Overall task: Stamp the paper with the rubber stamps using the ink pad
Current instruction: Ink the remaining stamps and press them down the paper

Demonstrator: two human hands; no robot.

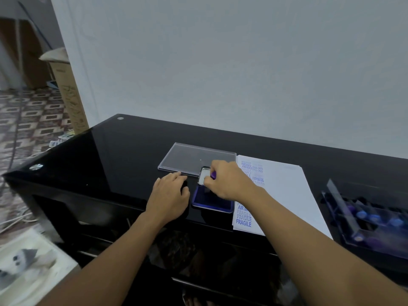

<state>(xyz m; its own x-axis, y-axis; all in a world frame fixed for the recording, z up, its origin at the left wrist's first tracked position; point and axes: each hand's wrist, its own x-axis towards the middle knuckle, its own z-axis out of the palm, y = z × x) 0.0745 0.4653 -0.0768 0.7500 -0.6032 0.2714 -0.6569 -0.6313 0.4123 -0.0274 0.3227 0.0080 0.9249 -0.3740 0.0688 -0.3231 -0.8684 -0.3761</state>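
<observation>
A blue ink pad lies open on the black glass table, its lid raised at the far end. My right hand is shut on a purple-handled rubber stamp held over the pad; the stamp's face is hidden by my fingers. My left hand rests flat on the table just left of the pad, fingers together, holding nothing I can see. White paper lies right of the pad, with blue prints such as "AMENDED" and "FRAGILE" along its left side.
A clear plastic lid lies flat behind the pad. A clear stamp box with several purple and blue stamps stands at the right edge. The wall runs close behind the table. A cardboard box stands on the patterned floor to the left.
</observation>
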